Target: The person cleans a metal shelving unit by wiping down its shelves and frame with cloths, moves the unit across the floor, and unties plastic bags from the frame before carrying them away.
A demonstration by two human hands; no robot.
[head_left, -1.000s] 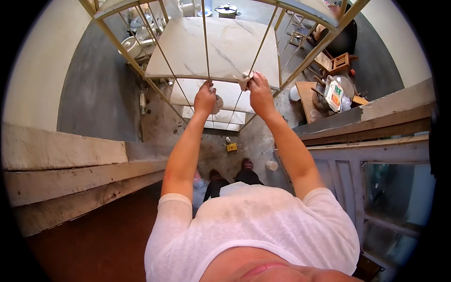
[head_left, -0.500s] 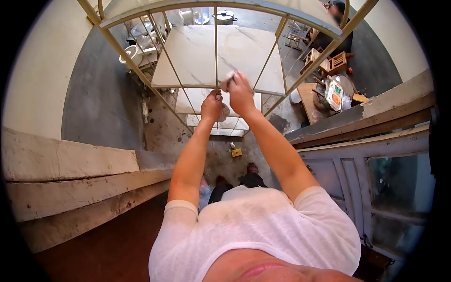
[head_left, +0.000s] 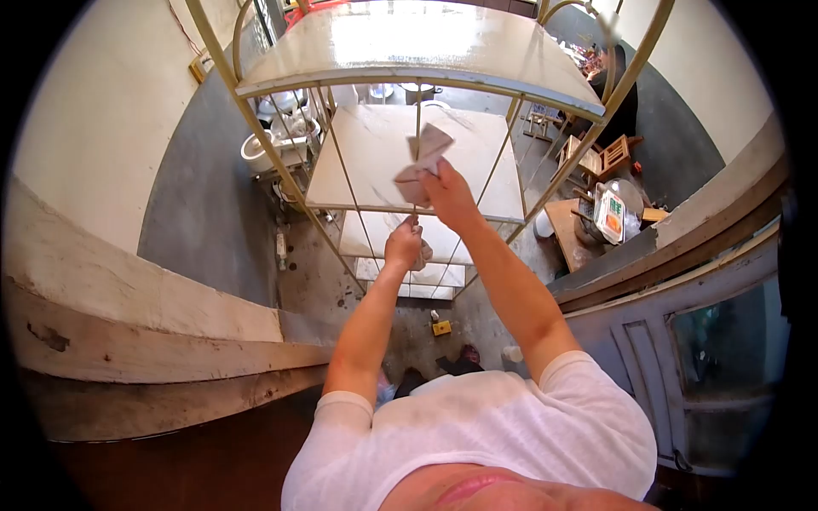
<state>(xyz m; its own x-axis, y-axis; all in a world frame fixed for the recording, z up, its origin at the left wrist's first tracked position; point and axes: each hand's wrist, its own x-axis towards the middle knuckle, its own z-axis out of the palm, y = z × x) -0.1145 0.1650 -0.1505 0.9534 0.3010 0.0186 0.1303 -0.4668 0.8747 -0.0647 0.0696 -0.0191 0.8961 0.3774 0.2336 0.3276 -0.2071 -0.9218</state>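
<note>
A tall, gold-coloured metal rack takes up the middle of the scene, upright, with marbled pale boards set at several levels between its posts. A bluish-grey panelled door stands at the near right. The wearer's white shirt fills the near middle, facing the rack. The top board is glossy and catches bright light along its far part; below it the middle board carries faint grey veins, and a lower board shows under its near edge. A thin rod runs down the near side of the rack, close to its centre.

At the far right sits a person in dark clothing, near a wooden chair. A white pot stands beyond the left side of the rack.

The right hand is raised before the middle board, its fingers pinched on a creased cloth that spreads up and left across the rod; whether cloth meets rod cannot be told. Lower and to the left, the left hand is curled into a fist around a bunched cloth, which shows at its right side; whether it also grips the rod is unclear. A small yellow box lies on the floor, near the rack's foot.
</note>
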